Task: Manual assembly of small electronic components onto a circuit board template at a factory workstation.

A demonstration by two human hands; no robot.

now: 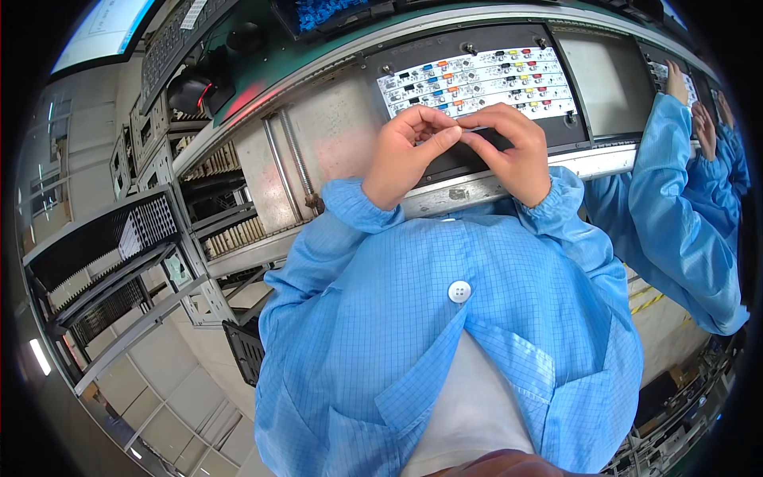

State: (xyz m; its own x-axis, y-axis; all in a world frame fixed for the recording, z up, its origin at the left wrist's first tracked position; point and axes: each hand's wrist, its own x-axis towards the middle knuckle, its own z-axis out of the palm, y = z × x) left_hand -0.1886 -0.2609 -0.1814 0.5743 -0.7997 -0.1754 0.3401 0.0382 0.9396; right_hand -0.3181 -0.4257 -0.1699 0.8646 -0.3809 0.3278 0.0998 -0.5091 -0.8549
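Observation:
Over the near edge of a black pallet, my left hand and my right hand meet at their fingertips. Thumbs and forefingers of both are pinched together; whatever sits between them is too small or hidden to make out. Just beyond the fingers, the pallet carries several white circuit board strips with rows of orange, blue, black, yellow and red components. Dark round knobs stand along the pallet's border. My hands cover part of its near side.
A metal conveyor rail runs along the near side. Left of the pallet are a bare metal plate and a threaded rod. Blue-sleeved co-workers work at the right over another pallet. A tray of blue parts, keyboard and racks lie around.

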